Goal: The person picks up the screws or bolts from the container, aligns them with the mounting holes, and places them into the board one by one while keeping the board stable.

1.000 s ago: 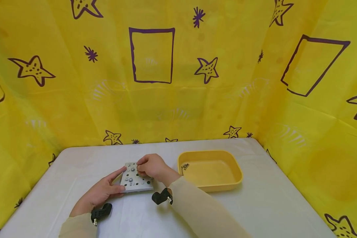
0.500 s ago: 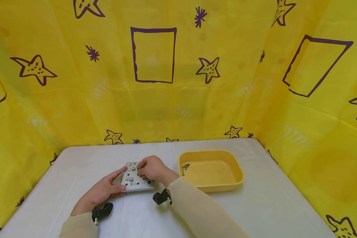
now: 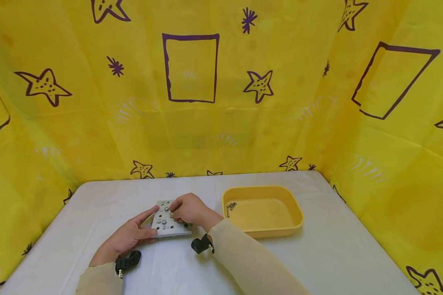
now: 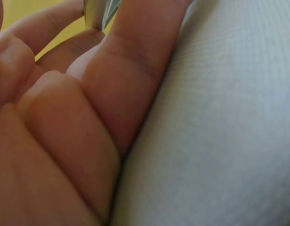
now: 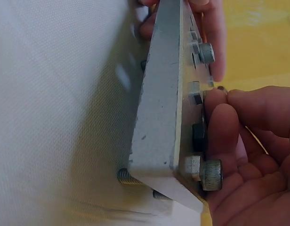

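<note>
A thick grey metal plate (image 3: 172, 232) with several dark holes and small raised blocks sits at the left middle of the table. Socket-head screws (image 5: 212, 174) stand out of its face, and threaded ends (image 5: 128, 176) show beneath it in the right wrist view. My left hand (image 3: 127, 237) grips the plate's left side, thumb near the front corner and forefinger along the far part. Over the plate's face, my right hand (image 3: 192, 209) pinches a small screw (image 3: 171, 214) between thumb and forefinger. Its shank is mostly hidden by the fingers.
Right of the plate stands a yellow tray (image 3: 262, 233) with several loose screws (image 3: 230, 206) at its left end. A white cloth covers the table (image 3: 336, 246). Yellow patterned curtains (image 3: 192, 135) close off the back and both sides.
My right fingers have shifted slightly on the plate's face, and the pinched screw shows more clearly now. The left hand keeps its hold. The whole view has drifted a little.
</note>
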The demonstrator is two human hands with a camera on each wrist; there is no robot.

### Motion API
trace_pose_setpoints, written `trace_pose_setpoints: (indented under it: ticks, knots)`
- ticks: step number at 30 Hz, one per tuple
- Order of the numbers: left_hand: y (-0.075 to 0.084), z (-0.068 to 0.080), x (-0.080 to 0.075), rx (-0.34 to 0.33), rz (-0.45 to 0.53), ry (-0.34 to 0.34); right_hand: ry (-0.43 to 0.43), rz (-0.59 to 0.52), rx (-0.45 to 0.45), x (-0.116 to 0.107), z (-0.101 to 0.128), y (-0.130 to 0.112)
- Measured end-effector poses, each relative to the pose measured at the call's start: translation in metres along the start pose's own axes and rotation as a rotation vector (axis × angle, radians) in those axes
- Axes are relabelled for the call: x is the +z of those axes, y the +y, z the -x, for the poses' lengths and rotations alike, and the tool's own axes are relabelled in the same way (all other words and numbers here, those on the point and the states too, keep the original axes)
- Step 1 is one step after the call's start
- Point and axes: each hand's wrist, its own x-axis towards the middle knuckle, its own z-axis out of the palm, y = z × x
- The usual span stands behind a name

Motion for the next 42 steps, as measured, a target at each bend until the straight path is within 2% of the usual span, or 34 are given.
trace_pose_setpoints:
  ticks: [6,9,10,12,17,19,21,24,27,29,32,36,42]
  knots:
    - [0.001,0.001,0.001,0.003,0.003,0.008,0.01,0.012,-0.008,0.0,0.0,0.0]
    - [0.001,0.001,0.001,0.004,-0.004,0.011,0.019,-0.062,-0.007,-0.001,0.0,0.002]
    - [0.001,0.001,0.002,0.004,-0.009,0.012,0.031,-0.12,-0.005,-0.002,0.0,0.003]
    - [0.001,0.001,0.002,0.0,-0.016,0.023,0.064,-0.306,-0.007,-0.006,0.0,0.005]
    - [0.001,0.0,0.002,-0.003,-0.03,0.043,0.142,-0.881,-0.073,-0.032,0.013,0.013]
    - [0.001,0.0,0.002,0.002,-0.033,0.044,0.157,-1.011,-0.108,-0.049,0.023,0.019]
    - [0.001,0.0,0.002,0.007,-0.038,0.047,0.181,-1.053,-0.146,-0.067,0.034,0.029]
    - [0.001,-0.001,0.002,0.006,-0.045,0.055,0.233,-0.955,-0.18,-0.096,0.051,0.047]
    - [0.001,-0.001,0.003,-0.004,-0.055,0.064,0.281,-0.731,-0.174,-0.119,0.064,0.069]
    - [0.0,-0.001,0.003,-0.013,-0.052,0.064,0.275,-0.556,-0.15,-0.128,0.069,0.084]
    - [0.0,-0.001,0.002,-0.021,-0.052,0.067,0.185,-0.307,-0.135,-0.132,0.071,0.105]
    - [0.0,-0.002,0.002,-0.021,-0.048,0.067,0.043,-0.075,-0.15,-0.128,0.068,0.123]
    - [-0.001,-0.003,0.001,-0.02,-0.052,0.066,0.024,0.141,-0.12,-0.122,0.064,0.127]
